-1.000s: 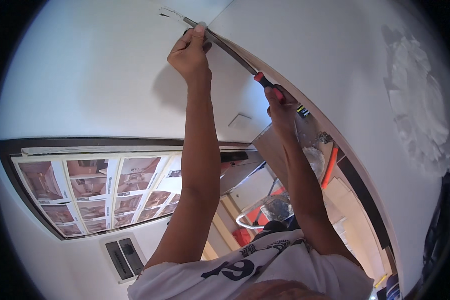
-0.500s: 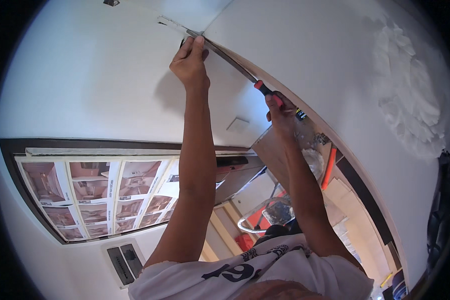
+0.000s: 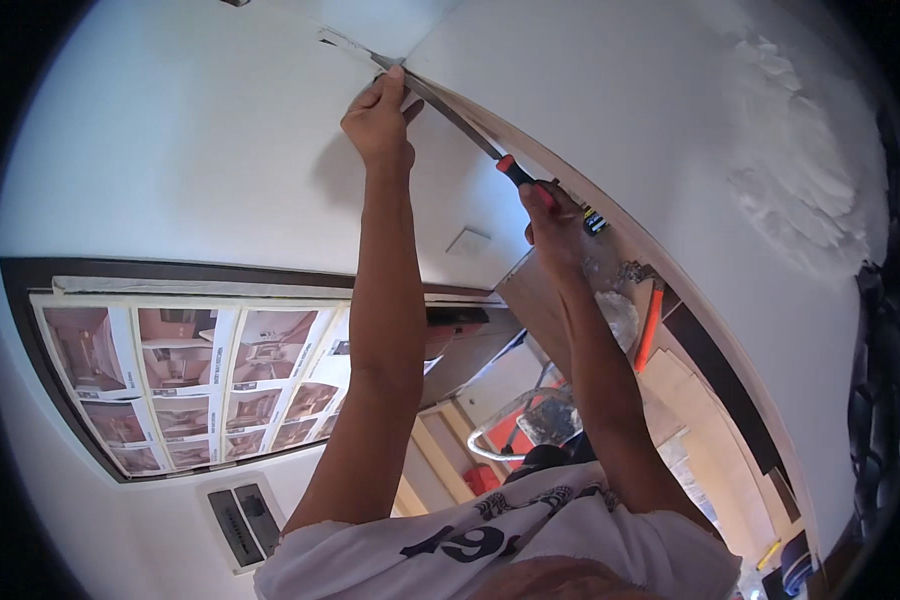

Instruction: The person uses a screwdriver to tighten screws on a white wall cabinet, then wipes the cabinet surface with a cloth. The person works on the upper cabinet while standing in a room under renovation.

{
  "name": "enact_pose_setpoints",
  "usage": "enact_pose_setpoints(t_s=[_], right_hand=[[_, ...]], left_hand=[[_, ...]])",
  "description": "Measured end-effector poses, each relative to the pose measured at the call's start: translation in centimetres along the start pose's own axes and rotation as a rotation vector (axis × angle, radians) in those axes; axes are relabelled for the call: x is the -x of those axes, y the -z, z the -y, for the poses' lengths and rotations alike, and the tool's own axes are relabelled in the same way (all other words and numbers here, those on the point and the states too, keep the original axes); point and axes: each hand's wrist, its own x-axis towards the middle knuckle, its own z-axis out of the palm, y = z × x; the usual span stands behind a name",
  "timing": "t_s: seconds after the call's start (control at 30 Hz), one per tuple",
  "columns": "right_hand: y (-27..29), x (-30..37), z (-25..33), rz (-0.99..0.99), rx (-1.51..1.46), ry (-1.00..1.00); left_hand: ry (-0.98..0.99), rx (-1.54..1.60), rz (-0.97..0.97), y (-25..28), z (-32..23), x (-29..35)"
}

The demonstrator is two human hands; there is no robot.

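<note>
Holding a file-like tool point(image 3: 455, 120) by its handle point(image 3: 512, 170), the right hand point(image 3: 554, 218) is closed; the left hand point(image 3: 378, 115) pinches it near its tip, along the white panel's point(image 3: 610, 120) edge. Against 1 second ago, both holds persist, so work seemingly stays there.

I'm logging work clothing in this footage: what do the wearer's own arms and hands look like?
The left hand and right hand are ungloved, and both forearms are bare. Short, whitish sleeves cover the upper arms, part of a loose shirt with dark printed markings.
</note>
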Motion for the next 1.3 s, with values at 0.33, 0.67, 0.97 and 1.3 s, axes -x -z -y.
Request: enact_pose_setpoints(t_s=[0.33,0.67,0.97,1.3], right_hand=[[1.2,-1.6,-2.3,-0.003,-0.052,-0.014],[0.6,-1.6,-2.8,-0.009,0.032,0.04],[0.6,-0.5,-2.9,0.045,-0.087,-0.013],[2.4,-1.5,-3.2,0.03,0.064,-0.001]], left_hand=[[-0.009,0.034,-0.02,0.0,1.1,0.1],[-0.088,0.071,-0.061,-0.4,1.9,-0.1],[-0.003,0.089,0.057,0.7,1.3,0.3],[-0.029,0.117,0.001,0.4,2.5,0.4]])
